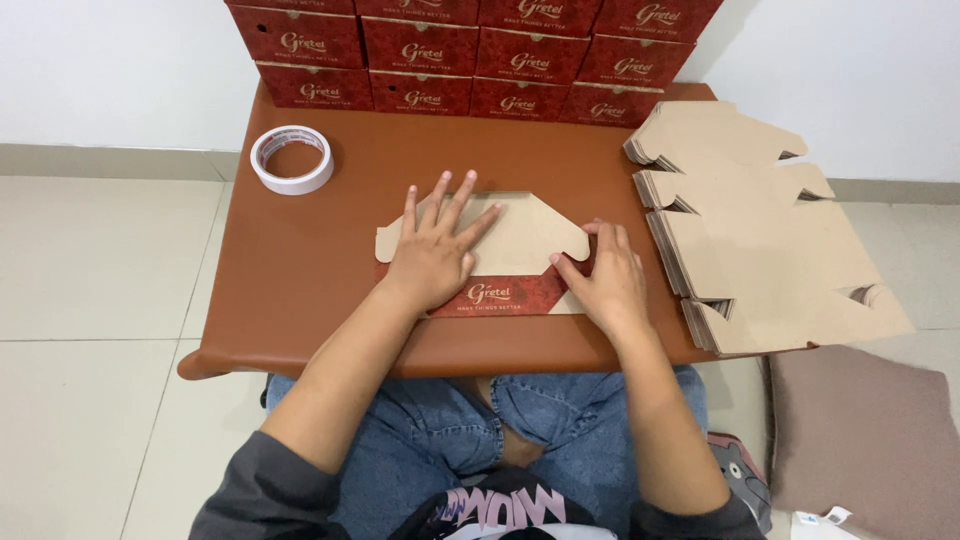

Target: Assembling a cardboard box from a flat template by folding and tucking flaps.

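**Flat Carton Blank Pressed Under Both Hands**

Lying flat at the middle of the counter [300, 280]: a folded cardboard blank [520, 235], raw kraft brown on the upturned side, matte and fibrous, cut to a trapezoid with clipped corners and small notches at either end. Along its near edge, a printed red band [510, 293], smooth, patterned, with pale lettering.

Left hand [432, 255] spread wide, palm down, fingers [447, 200] splayed and straight, gripping nothing, pressing on the left half of the blank. Right hand [608, 282] laid at the right end, fingers [605, 240] extended and close together, thumb angled in along the fold between brown panel and red band; open, no grasp.

Counter covered in a smooth, rust-brown leatherette sheet, slightly glossy, drooping at the front left corner.

At far left, well apart from the blank: a roll of white tape [292, 159], ring-shaped.

Along the back edge, against the wall: stacked red boxes [470, 55], rectangular, glossy, in neat rows.

At right, just beside the right hand: a thick stack of unfolded kraft blanks [770, 235], fanned edges showing layered sheets, overhanging the counter's edge.

Below: blue denim knees, grey sleeves, pale tiled floor [90, 300].
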